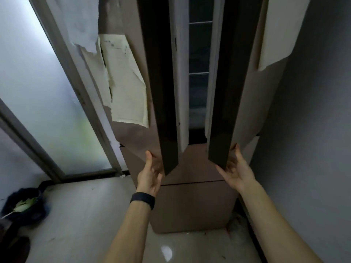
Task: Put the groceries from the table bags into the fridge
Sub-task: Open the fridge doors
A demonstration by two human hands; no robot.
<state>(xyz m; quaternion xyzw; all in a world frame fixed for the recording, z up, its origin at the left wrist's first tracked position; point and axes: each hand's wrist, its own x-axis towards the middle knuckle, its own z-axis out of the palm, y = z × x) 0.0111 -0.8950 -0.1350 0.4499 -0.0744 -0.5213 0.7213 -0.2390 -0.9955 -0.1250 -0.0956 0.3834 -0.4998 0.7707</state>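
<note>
A tall brown fridge (191, 204) stands right in front of me. Its two upper doors are swung partly outward. The left door (159, 92) and the right door (226, 103) show their dark edges, and between them I see wire shelves (199, 73) in the dim interior. My left hand (151, 173), with a dark band on the wrist, grips the bottom corner of the left door. My right hand (236, 168) grips the bottom corner of the right door. No groceries or bags are in view.
Peeling protective paper (125, 82) hangs off the fridge's left door face. A frosted glass door (47, 88) stands at the left. A dark bag with green scraps (24, 204) sits on the pale floor at the lower left. A grey wall (313, 130) is close on the right.
</note>
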